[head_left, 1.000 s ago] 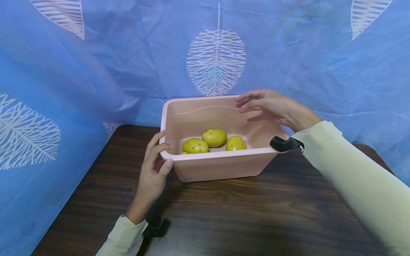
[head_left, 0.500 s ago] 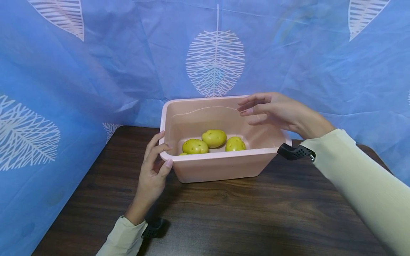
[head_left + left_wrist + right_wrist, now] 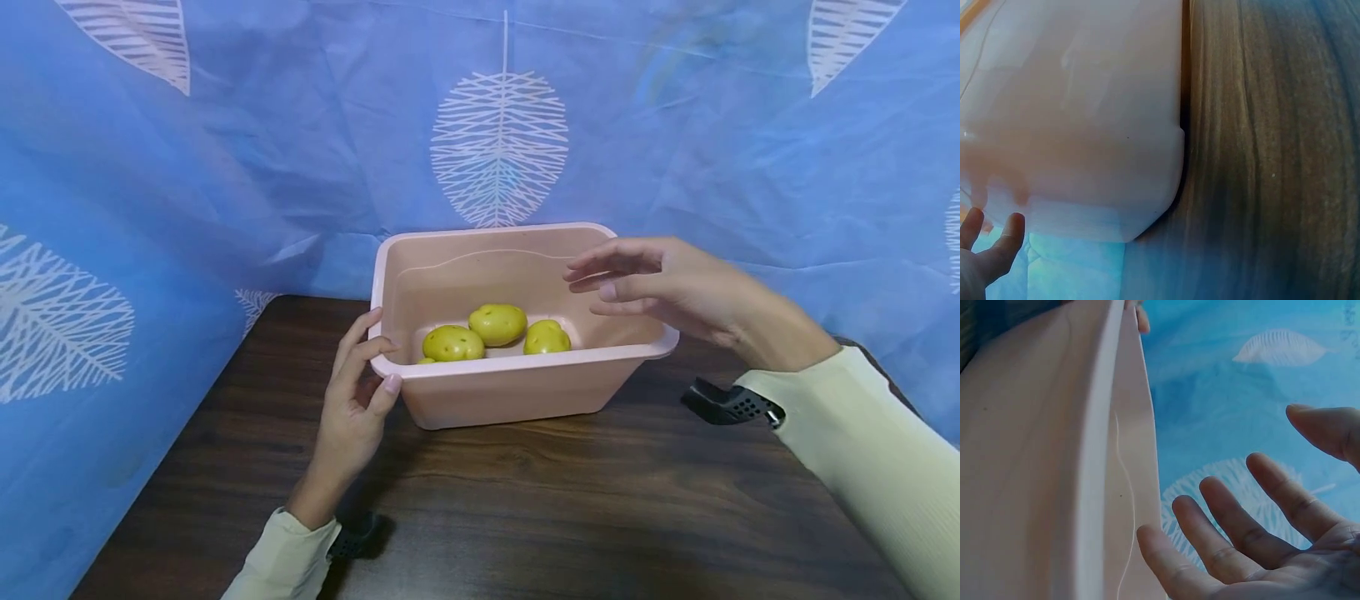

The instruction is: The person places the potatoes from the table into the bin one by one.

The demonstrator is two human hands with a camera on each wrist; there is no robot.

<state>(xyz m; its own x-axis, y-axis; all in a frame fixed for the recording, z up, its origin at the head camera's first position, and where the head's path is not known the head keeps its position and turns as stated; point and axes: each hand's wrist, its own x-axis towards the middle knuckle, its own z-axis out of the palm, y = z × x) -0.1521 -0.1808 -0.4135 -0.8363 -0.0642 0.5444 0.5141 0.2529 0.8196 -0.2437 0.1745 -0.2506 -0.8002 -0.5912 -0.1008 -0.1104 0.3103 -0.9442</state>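
Note:
A pink plastic bin (image 3: 517, 392) stands on the dark wooden table (image 3: 525, 508). Several yellow potatoes (image 3: 498, 324) lie on its floor; one at the near left is mostly hidden behind the front wall. My left hand (image 3: 352, 408) holds the bin's front left corner, fingertips over the rim and thumb against the front. In the left wrist view, part of that hand (image 3: 997, 250) shows beside the bin wall. Above the bin's right end is my right hand (image 3: 667, 283), holding nothing. The right wrist view shows its fingers (image 3: 1229, 519) spread and slightly bent.
A blue cloth (image 3: 300, 125) with white leaf prints hangs right behind the bin and along the table's left side. Black straps (image 3: 723, 404) circle both wrists. Bare tabletop lies in front of the bin.
My right hand has drawn back to the right and toward me, uncovering the bin's far right corner. The left hand stays at its corner, and the potatoes have not moved.

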